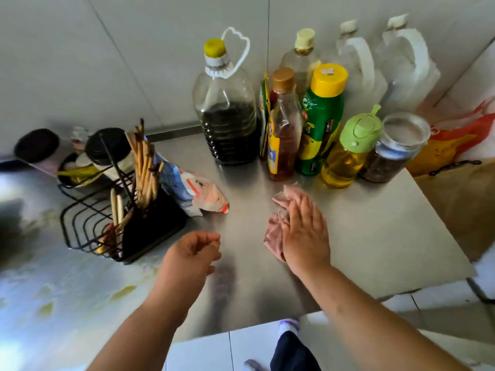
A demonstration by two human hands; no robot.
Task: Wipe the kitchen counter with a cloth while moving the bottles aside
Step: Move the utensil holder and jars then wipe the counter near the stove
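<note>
On the counter [375,236], the bottles [284,124] stand clustered at the back against the wall, with a jar [393,148] at their right end. The cloth [276,231] lies just before them under the right hand [302,231]. The left hand [190,255] is to its left, near the wire rack [107,210] of chopsticks [144,164], and a packet [195,191] lies between rack and cloth.

Pale grey wall panels [107,62] meeting in a corner, white floor tiles [214,352] below, daylight glare at left.
</note>
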